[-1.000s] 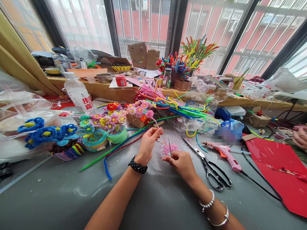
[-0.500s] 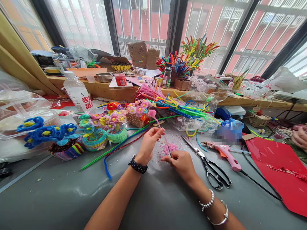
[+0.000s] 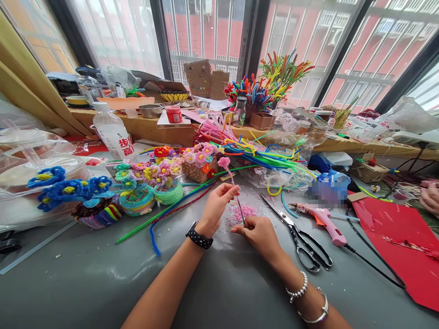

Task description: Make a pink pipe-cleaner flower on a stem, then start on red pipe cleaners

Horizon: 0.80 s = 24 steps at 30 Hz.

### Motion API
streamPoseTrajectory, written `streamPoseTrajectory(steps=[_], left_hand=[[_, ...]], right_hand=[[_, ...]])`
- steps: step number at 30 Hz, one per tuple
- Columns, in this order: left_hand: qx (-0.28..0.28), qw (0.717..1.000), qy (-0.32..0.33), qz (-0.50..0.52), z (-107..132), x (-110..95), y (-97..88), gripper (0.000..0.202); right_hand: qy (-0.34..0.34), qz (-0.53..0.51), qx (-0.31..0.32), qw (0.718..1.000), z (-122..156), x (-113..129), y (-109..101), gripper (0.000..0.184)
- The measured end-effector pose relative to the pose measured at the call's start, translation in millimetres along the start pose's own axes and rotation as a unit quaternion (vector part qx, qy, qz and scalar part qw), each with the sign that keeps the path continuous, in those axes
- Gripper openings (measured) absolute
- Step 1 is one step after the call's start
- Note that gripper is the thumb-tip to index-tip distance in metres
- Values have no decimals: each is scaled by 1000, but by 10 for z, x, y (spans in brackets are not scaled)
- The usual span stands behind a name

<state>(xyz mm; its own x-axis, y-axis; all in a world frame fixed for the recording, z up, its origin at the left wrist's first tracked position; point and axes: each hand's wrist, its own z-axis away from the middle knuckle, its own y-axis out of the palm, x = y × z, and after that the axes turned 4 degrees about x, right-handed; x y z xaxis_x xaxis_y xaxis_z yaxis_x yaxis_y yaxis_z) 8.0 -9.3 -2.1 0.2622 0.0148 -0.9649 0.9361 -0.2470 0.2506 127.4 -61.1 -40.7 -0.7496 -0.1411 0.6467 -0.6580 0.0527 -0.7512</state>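
My left hand (image 3: pixel 219 203) pinches a pink fuzzy pipe-cleaner stem between thumb and fingertips. At the stem's top sits a small pink fluffy flower (image 3: pixel 224 162), above my fingers. My right hand (image 3: pixel 259 235) is closed lower down, around a thin dark strip (image 3: pixel 241 212) that rises toward my left fingertips. Whether that strip is the stem's bare wire or a slim tool blade I cannot tell. Behind it on the grey table lies a heap of pink fluff clippings (image 3: pixel 245 212). Large black-handled scissors (image 3: pixel 295 230) rest open to the right of my right hand.
Pots of pipe-cleaner flowers (image 3: pixel 168 185) stand at the left, by a water bottle (image 3: pixel 111 130). Loose pipe cleaners (image 3: pixel 260 153) lie behind my hands. A pink glue gun (image 3: pixel 325 224) and red sheet (image 3: pixel 394 242) are at right, near another person's hand (image 3: pixel 430 196).
The pink flower and my left hand have shifted slightly to the right in view. My right hand keeps nearly the same place and grip.
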Motion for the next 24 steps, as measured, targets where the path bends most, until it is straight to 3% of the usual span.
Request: streamPoseTrajectory(steps=[8,17,24], left_hand=[[-26,999,12,15,-10,1,-28,16],[-33,999,16,38,-18,4,-37,15],[-57,996,18,72,-29,1,-40,13]], right_hand=[[3,2,-17,1000,-11,-36,-30,57],[-13,7,66,998,0,6,-43,54],[3,-22,23,999,-17,-23,-14,58]])
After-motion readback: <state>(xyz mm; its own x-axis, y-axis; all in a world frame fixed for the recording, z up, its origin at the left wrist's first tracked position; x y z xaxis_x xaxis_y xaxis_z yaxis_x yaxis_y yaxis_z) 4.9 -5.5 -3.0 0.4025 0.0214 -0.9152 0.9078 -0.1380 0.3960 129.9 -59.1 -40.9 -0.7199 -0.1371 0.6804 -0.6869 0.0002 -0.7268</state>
